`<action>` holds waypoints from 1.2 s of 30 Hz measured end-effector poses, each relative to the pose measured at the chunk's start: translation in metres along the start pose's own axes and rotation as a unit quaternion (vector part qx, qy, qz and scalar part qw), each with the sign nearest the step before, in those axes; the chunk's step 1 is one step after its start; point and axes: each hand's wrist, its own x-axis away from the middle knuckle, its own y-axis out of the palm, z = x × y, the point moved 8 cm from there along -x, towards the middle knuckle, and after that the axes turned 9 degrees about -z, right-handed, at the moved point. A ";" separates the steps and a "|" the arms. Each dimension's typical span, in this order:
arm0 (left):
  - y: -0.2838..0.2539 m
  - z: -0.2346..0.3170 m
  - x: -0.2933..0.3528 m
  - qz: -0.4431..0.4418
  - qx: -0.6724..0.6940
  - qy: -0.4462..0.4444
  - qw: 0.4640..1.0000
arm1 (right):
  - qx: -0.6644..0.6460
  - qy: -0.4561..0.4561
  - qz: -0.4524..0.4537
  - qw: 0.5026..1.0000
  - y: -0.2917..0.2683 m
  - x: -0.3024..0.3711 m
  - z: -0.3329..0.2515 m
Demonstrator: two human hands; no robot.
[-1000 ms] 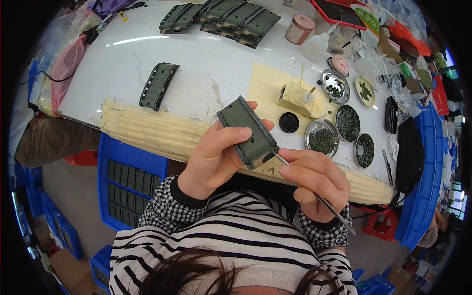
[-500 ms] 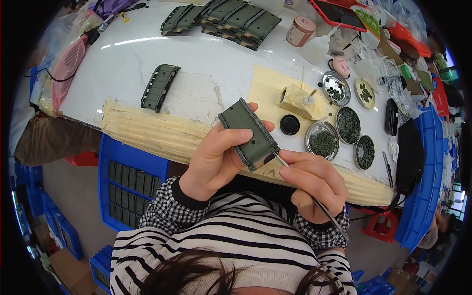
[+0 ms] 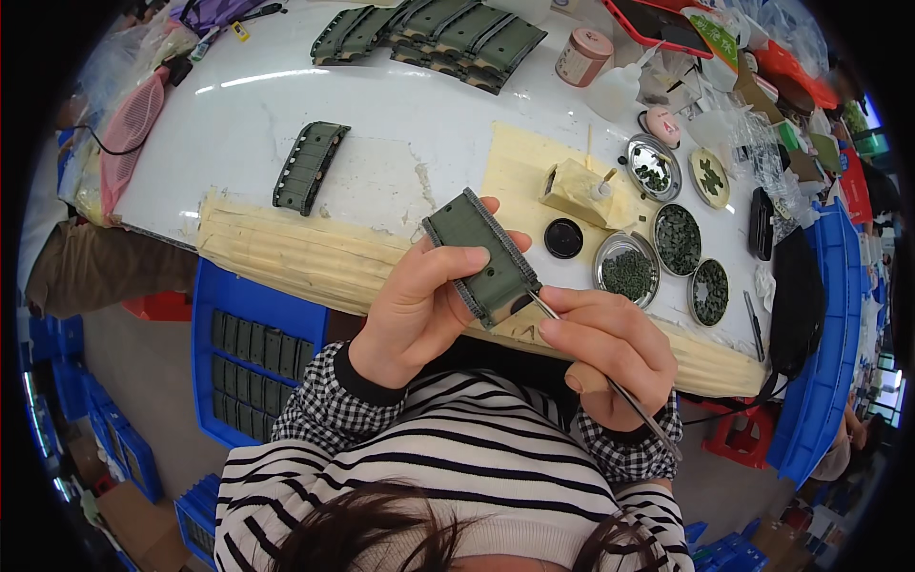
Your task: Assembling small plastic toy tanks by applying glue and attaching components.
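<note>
My left hand grips a dark green plastic model part, a panel with ridged long edges and a camouflage patch at its lower end. The thumb lies across its face, the fingers behind it. Between the fingers of my right hand is a pair of metal tweezers, its tip touching the panel's lower right corner. Whatever the tip may pinch is too small to make out. Just right of the hands, small dark green pieces fill round dishes, among them a metal dish and a deeper dish.
Another green part lies at left, and several stacked ones at the back. A paper-wrapped block with a bottle stands beside a black cap. Below the table's left edge, a blue crate holds several parts.
The right hand and tweezers have shifted very slightly, the tip staying at the panel's corner. My left hand and the panel are almost still.
</note>
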 end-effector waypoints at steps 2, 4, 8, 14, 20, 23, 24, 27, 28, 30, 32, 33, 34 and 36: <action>0.000 0.000 0.000 0.003 0.001 0.004 1.000 | 0.002 -0.003 0.003 1.000 0.000 0.000 0.000; 0.000 0.000 -0.001 0.001 0.001 0.006 1.000 | 0.003 -0.004 0.003 1.000 0.000 0.000 0.000; 0.001 0.000 -0.001 -0.005 0.003 -0.001 1.000 | 0.007 -0.003 0.011 1.000 0.001 0.001 0.001; 0.001 -0.002 -0.001 -0.010 0.004 -0.008 1.000 | 0.009 -0.008 0.016 1.000 0.000 0.000 0.002; 0.001 0.000 -0.001 -0.014 0.001 0.004 1.000 | -0.004 -0.016 0.016 1.000 -0.002 0.001 0.001; 0.005 0.004 0.000 -0.005 -0.027 0.026 0.999 | -0.043 -0.001 0.064 0.997 -0.006 0.009 0.006; 0.009 0.006 0.002 0.007 -0.051 0.040 0.998 | -0.060 0.008 0.085 0.995 -0.009 0.013 0.009; 0.007 0.014 0.004 -0.005 -0.090 0.054 0.994 | -0.120 0.068 0.268 0.954 -0.041 0.049 0.038; 0.006 0.017 0.005 0.000 -0.096 0.059 0.994 | -0.073 0.113 0.267 0.954 -0.048 0.053 0.045; 0.005 0.021 0.006 -0.003 -0.109 0.074 0.991 | -0.021 0.201 0.239 0.950 -0.057 0.059 0.062; 0.005 0.019 0.005 -0.003 -0.153 0.079 0.985 | 0.020 0.220 0.190 0.957 -0.054 0.063 0.080; 0.006 0.018 0.004 -0.003 -0.174 0.083 0.981 | 0.051 0.224 0.162 0.960 -0.052 0.063 0.084; 0.007 0.015 0.001 -0.022 -0.160 0.085 0.983 | 0.067 0.227 0.157 0.959 -0.052 0.062 0.085; 0.011 0.008 0.001 -0.013 -0.132 0.054 0.990 | 0.096 0.230 0.146 0.957 -0.051 0.060 0.086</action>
